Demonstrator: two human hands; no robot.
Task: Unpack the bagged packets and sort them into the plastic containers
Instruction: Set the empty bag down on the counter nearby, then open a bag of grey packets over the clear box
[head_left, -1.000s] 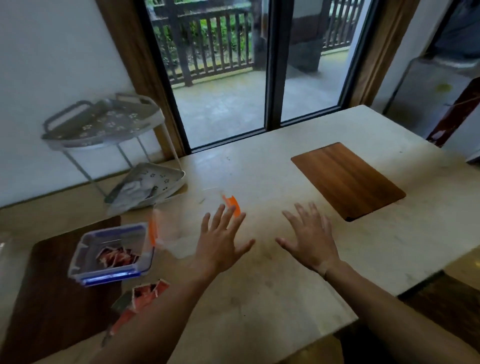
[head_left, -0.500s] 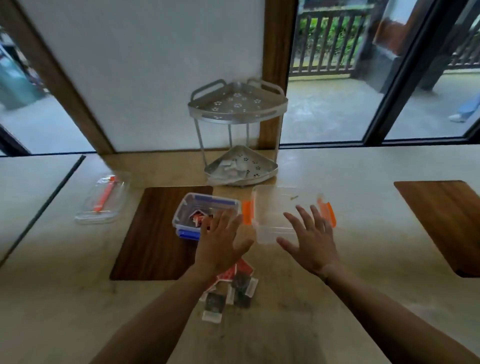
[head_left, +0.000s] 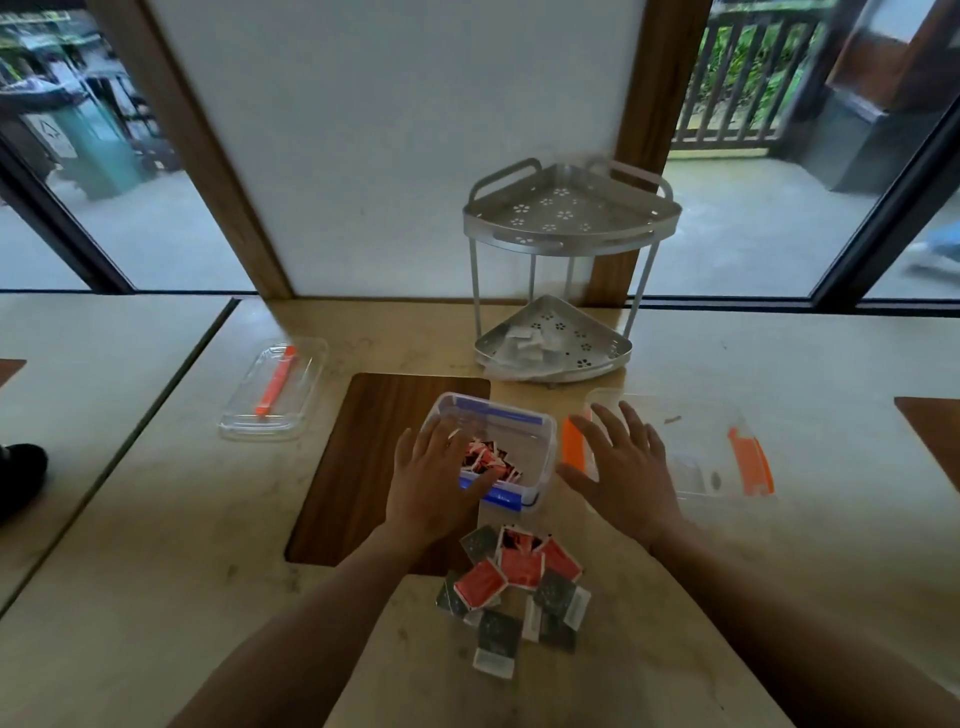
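Note:
A small clear container with blue clips (head_left: 514, 431) sits at the table's middle with red packets (head_left: 485, 460) inside. My left hand (head_left: 434, 480) hovers over its near left side, fingers spread, holding nothing. To the right stands a larger clear container with orange clips (head_left: 696, 447), which looks empty. My right hand (head_left: 621, 467) is spread flat over its left end, next to the left orange clip, with nothing in it. A loose pile of red and dark green packets (head_left: 519, 582) lies on the table just in front of the blue-clipped container.
A two-tier grey metal corner rack (head_left: 566, 270) stands behind the containers, with crumpled white packaging on its lower shelf. A clear lid with an orange clip (head_left: 275, 387) lies at the left. A dark wood inlay (head_left: 374, 457) lies under the small container, another at the right edge.
The view has swung left and down, bringing the containers and packet pile to the centre. Both hands stay spread and empty, now over the two containers.

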